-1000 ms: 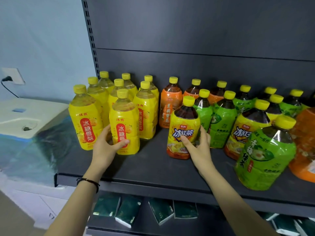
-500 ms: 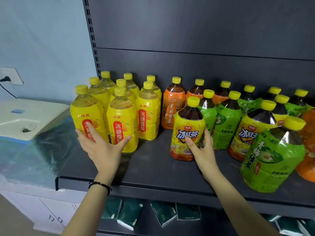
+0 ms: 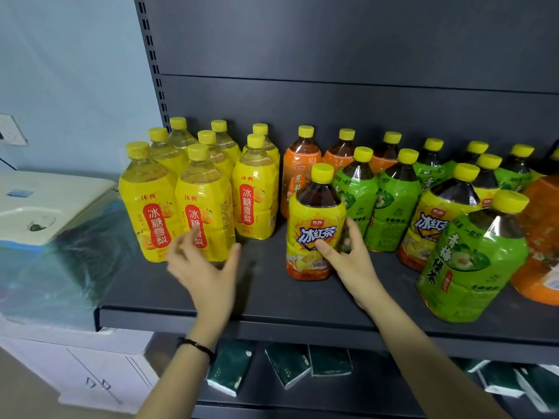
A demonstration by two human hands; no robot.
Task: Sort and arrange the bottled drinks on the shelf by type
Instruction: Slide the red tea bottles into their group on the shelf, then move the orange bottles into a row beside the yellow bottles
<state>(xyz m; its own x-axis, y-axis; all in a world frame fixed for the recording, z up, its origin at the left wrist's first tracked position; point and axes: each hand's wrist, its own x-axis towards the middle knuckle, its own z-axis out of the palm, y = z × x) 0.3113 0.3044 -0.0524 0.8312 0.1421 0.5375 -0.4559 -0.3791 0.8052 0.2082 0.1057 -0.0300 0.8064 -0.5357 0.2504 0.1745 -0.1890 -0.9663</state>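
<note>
From the head camera: the iced-tea bottle (image 3: pixel 314 225) stands upright near the middle of the shelf (image 3: pixel 272 300), a little back from the front edge, in the gap between the pear-drink bottles (image 3: pixel 205 207) at the left end and the green-tea bottles (image 3: pixel 390 207) to the right. The right hand (image 3: pixel 348 261) grips it low on its right flank, thumb across the front of the label and fingers wrapped round the far side. The bottle's long axis is vertical, so the hold sits below its middle.

The left hand (image 3: pixel 202 267) is spread wide and holds nothing. It hovers just in front of the front pear-drink bottles (motion blur hides whether the fingertips touch a label).

The other iced-tea bottle (image 3: pixel 435 219) stands further right, behind the front green-tea bottle (image 3: pixel 472 255). The held bottle's own kind therefore lies to the right of the grip. The right hand is the nearer one and probably has to carry it that way.
</note>
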